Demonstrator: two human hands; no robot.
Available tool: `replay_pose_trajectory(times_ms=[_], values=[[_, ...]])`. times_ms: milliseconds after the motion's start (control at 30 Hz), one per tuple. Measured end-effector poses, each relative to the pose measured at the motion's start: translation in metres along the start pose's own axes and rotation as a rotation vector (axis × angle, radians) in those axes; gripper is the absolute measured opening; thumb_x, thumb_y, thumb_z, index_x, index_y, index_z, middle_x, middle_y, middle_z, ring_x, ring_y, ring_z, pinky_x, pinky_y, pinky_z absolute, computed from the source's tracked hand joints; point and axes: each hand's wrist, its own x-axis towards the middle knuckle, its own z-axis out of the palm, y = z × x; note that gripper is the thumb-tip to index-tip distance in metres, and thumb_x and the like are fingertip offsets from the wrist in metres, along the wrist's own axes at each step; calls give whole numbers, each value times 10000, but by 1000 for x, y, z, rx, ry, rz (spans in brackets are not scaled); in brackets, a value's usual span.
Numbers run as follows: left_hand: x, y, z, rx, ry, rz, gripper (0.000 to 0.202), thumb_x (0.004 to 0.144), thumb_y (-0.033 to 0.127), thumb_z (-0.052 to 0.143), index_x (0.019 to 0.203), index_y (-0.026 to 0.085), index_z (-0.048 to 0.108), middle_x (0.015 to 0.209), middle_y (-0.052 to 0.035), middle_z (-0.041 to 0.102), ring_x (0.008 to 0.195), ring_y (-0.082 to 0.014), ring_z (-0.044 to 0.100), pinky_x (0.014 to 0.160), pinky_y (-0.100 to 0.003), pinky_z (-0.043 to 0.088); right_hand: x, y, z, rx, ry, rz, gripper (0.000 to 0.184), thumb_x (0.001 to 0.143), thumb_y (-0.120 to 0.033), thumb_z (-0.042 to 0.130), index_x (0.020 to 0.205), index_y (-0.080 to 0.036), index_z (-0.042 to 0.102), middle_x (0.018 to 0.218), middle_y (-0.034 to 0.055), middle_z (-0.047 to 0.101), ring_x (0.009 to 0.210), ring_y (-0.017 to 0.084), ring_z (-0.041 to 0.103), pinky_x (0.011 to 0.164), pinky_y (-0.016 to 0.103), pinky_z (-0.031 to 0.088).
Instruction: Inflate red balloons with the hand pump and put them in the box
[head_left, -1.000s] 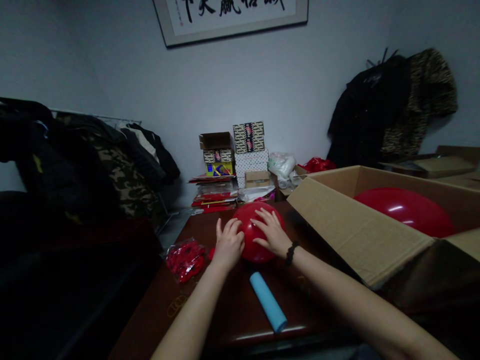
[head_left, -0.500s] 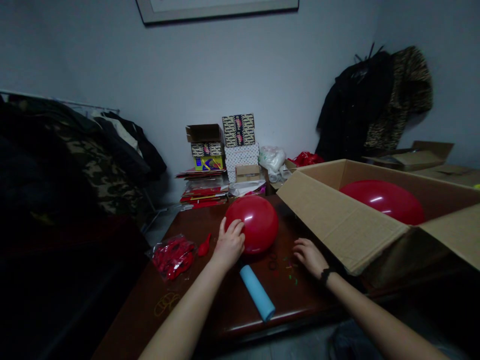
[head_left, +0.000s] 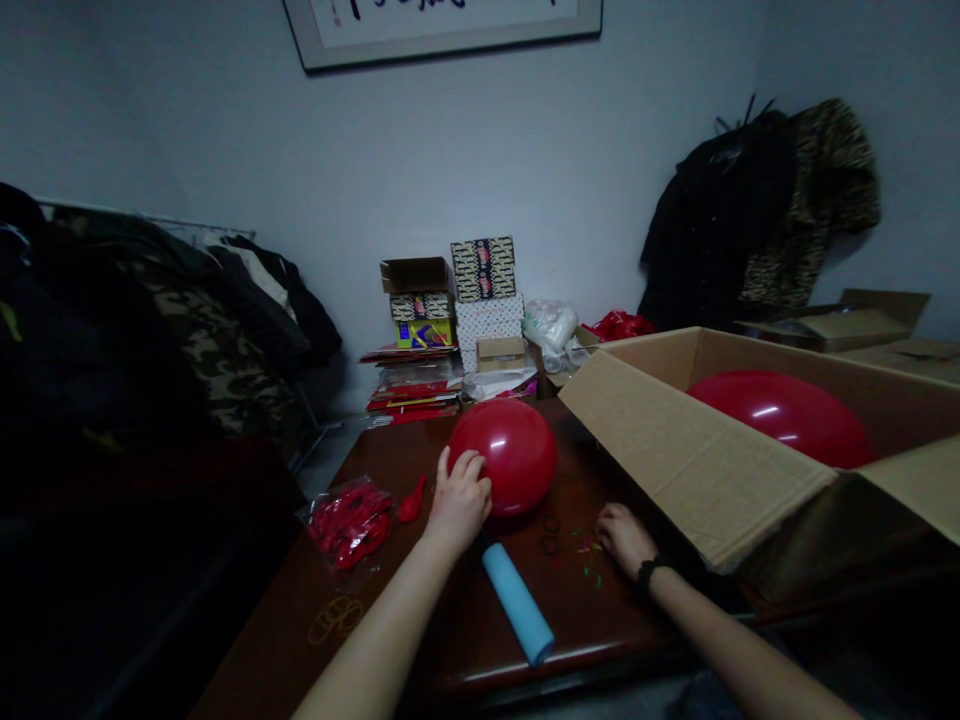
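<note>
An inflated red balloon (head_left: 517, 455) rests on the dark table, and my left hand (head_left: 459, 500) lies against its near left side with the fingers curled on it. The balloon's neck is hidden. My right hand (head_left: 626, 540) is down on the tabletop with fingers drawn in, beside small coloured rubber bands (head_left: 591, 558); its fingertips are too dim to tell what they hold. Between the hands lies a light blue cylinder (head_left: 517, 603). To the left are a limp red balloon (head_left: 412, 500) and a clear bag of red balloons (head_left: 350, 523).
An open cardboard box (head_left: 694, 450) on the right holds another big red balloon (head_left: 780, 415). Yellowish rubber bands (head_left: 335, 619) and dark bands (head_left: 550, 537) lie on the table (head_left: 442, 630). Stacked boxes (head_left: 484, 270) stand behind; clothes (head_left: 225, 350) hang at left.
My right hand's fingers have drawn in closer at the small coloured bands. My left hand stays on the balloon. The camera view has tipped slightly upward.
</note>
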Motion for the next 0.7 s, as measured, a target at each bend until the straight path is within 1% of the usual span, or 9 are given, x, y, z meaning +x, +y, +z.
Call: replay_pose_trajectory(times_ms=[100,167,233,300,333,400,467,533,700], values=[[1,-3,-3,16,68,-124,119,737,179,554,683,215,653,879,-60,593,999,-245,500,1013,-560,252,4,-27,-11,69,82,-39,144,757,-166,530,631,-187,596,828,58,590,899,197,539,812,393,440],[3,-3,-5,32,102,-158,111,740,192,560,682,216,652,896,-62,592,1000,-248,496,1005,-561,257,14,-58,-24,136,150,-102,126,764,-186,519,702,-211,626,966,75,589,1047,232,501,898,427,411],[5,-1,-6,36,117,-128,98,741,203,574,679,214,649,989,-70,596,1060,-259,474,1021,-563,227,31,-95,-40,210,202,-193,129,792,-240,513,761,-247,639,1074,55,567,1160,229,432,960,429,377],[8,1,-8,31,130,-96,96,749,217,577,687,215,650,1063,-75,591,1107,-269,453,1033,-570,202,53,-131,-56,281,258,-273,123,801,-263,521,816,-270,643,1117,34,553,1188,206,407,998,418,345],[10,2,-10,28,140,-94,97,753,220,576,693,217,652,1076,-77,590,1115,-271,450,1034,-576,194,65,-147,-62,316,287,-297,119,801,-267,528,829,-275,643,1116,27,556,1185,197,410,1008,413,336],[13,2,-14,22,165,-118,95,756,222,576,713,223,660,1068,-79,594,1116,-271,452,1035,-590,182,89,-171,-69,389,333,-328,99,789,-273,553,824,-267,645,1074,30,578,1136,190,457,987,403,362],[14,-2,-18,22,190,-154,89,751,223,581,727,227,666,1064,-79,593,1120,-272,450,1036,-598,175,108,-186,-68,454,363,-343,102,787,-271,554,822,-252,648,1028,37,602,1070,184,509,948,393,401],[14,-7,-21,24,204,-182,83,746,229,589,738,229,671,1078,-79,588,1129,-276,444,1037,-601,173,121,-193,-62,503,371,-360,100,783,-270,558,809,-247,651,974,33,625,1020,178,542,917,383,428],[11,-16,-19,2,211,-199,89,734,231,605,777,246,681,1088,-71,584,1119,-272,446,1032,-602,182,130,-197,-40,565,402,-326,104,777,-298,574,790,-232,654,921,48,639,947,187,573,889,405,446]])
